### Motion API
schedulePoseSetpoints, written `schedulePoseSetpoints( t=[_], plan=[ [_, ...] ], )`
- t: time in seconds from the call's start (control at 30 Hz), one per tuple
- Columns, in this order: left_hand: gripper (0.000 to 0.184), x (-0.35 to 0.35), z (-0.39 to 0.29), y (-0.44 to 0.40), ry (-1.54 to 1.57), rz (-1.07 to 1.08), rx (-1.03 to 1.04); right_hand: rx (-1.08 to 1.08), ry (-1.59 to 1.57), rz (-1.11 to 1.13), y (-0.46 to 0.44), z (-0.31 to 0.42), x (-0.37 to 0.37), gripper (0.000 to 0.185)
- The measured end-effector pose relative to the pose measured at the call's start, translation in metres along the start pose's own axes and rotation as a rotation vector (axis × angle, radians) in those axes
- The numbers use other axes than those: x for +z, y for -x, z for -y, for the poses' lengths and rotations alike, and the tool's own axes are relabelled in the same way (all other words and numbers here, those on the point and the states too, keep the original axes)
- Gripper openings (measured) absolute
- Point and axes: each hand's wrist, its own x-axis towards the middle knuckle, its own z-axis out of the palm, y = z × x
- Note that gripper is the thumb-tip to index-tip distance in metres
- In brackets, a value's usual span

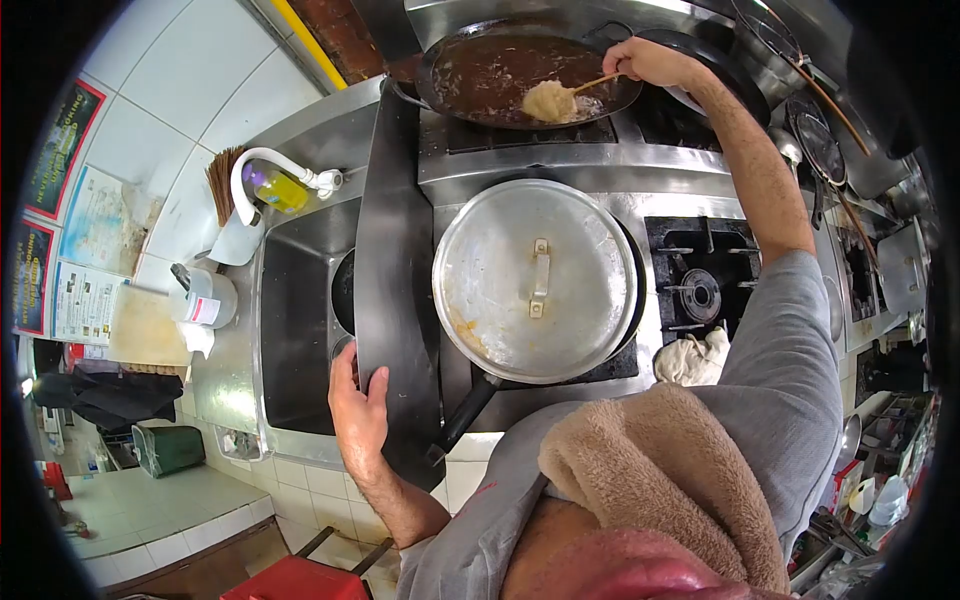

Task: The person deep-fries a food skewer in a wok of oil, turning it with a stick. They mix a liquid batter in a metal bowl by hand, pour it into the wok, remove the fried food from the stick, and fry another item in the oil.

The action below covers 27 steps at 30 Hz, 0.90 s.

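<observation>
White tiles (235, 65) are lining a kitchen wall on the left, beside a steel sink (300, 350) and a gas range. At the back, a wide wok (427, 80) is holding dark brown liquid. The right hand (645, 62) is gripping a slim wooden handle (597, 83) near its end, over the wok's right rim; at the other end, a pale, rough lump (550, 102) is resting in the liquid. The left hand (360, 415) is reaching to the upright steel divider (400, 280), thumb and fingers parted; whether it is gripping anything, I cannot tell.

The handle is looking light and stiff, the lump soft, wet and probably easily broken. The wood's outer end, away from the liquid, is offering the safest hold.

On the wall, an upper sign (62, 148) is showing "NEVER" and "COOKING"; a lower sign (32, 275) is also showing "NEVER". The white tub's label (204, 311) is appearing too small to read.
</observation>
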Motion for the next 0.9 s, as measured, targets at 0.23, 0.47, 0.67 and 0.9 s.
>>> schedulePoseSetpoints(
  t=[0.23,0.47,0.67,0.9],
  plan=[
    [0.042,0.000,0.000,-0.001,0.001,0.009,-0.009,0.048,0.136,-0.161,0.025,-0.049,0.012,0.009],
    [0.042,0.001,-0.002,-0.001,-0.016,-0.012,-0.008,0.280,0.372,-0.216,0.035,-0.049,0.011,0.010],
    [0.040,0.002,-0.005,-0.002,0.009,-0.009,-0.037,0.321,0.554,-0.266,0.021,-0.068,0.021,0.014],
    [0.039,0.001,-0.007,-0.004,0.002,0.004,-0.057,0.363,0.648,-0.251,-0.006,-0.062,0.029,0.020]
  ],
)
